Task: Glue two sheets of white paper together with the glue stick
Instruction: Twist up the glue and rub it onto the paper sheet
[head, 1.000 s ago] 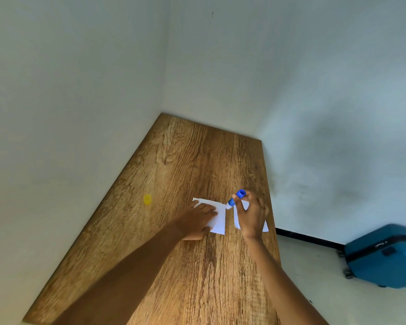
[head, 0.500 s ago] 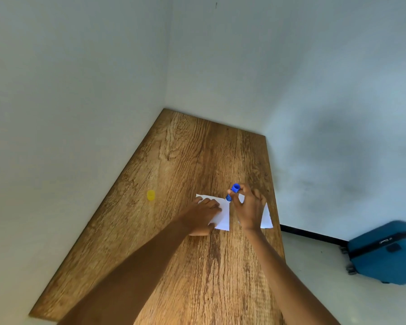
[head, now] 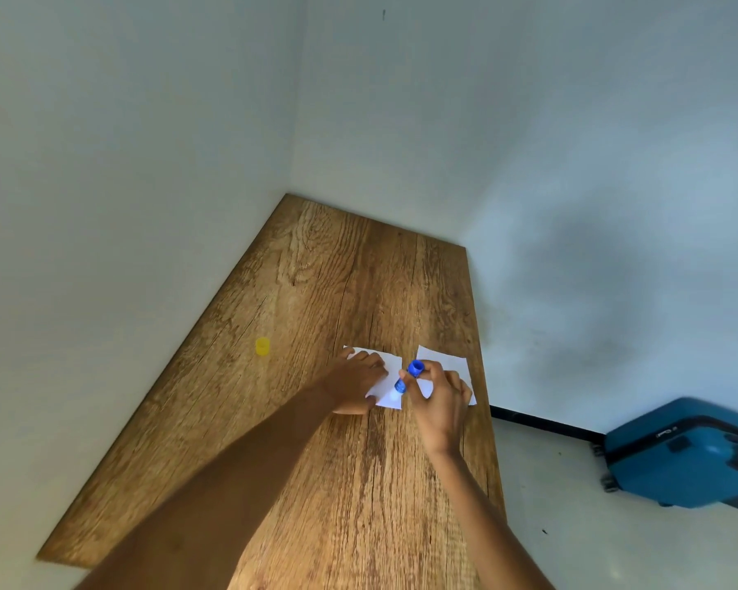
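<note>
Your two hands work over two paper sheets on a wooden table (head: 316,291) set in a corner.

A blue suitcase (head: 682,457) stands on the floor to your right. Your left hand (head: 352,387) lies flat, fingers spread, pinning the left sheet (head: 390,398). Your right hand (head: 439,402) covers part of the right sheet (head: 444,361) and grips the blue glue stick (head: 407,379), tilted, its lower end touching the left sheet. A yellow cap (head: 262,347) sits well apart to the left.

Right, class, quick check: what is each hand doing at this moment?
Left hand: open, pressed flat on the left paper sheet, holding it down.
Right hand: closed around the blue glue stick, its tip down on that sheet.
</note>
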A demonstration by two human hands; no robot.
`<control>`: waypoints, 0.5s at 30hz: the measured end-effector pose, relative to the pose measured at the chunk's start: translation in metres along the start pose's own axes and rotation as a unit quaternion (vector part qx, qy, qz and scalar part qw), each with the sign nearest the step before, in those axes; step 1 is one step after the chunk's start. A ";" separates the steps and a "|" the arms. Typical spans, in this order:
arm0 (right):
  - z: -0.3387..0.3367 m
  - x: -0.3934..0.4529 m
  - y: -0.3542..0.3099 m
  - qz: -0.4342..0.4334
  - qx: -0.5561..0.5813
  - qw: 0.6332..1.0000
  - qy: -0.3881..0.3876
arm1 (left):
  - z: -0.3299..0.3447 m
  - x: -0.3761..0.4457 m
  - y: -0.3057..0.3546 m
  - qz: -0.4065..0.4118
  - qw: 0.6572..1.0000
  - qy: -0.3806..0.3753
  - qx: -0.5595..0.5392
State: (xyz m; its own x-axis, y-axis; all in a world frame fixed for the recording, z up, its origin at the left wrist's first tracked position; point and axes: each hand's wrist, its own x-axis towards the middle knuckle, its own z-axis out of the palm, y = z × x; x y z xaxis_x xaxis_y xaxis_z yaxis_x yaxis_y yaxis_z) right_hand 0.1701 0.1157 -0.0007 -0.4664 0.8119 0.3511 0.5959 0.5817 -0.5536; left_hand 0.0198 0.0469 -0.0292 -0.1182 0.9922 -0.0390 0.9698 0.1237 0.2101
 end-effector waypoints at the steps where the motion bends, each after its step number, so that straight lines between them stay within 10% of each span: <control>1: -0.002 -0.005 0.000 0.005 0.002 1.000 0.008 | 0.000 0.000 0.000 0.000 1.000 0.000 -0.002; 15: -0.006 0.004 -0.041 0.157 0.334 0.927 0.059 | -0.016 -0.026 -0.010 -0.007 1.000 0.000 -0.023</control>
State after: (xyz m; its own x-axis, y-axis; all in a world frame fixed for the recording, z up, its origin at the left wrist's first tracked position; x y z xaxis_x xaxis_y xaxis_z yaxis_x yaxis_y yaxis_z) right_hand 0.1482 0.0958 0.0280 -0.2399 0.9589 0.1514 0.1331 0.1870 -0.9733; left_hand 0.0100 0.0199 -0.0146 -0.1321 0.9903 -0.0419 0.9572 0.1385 0.2543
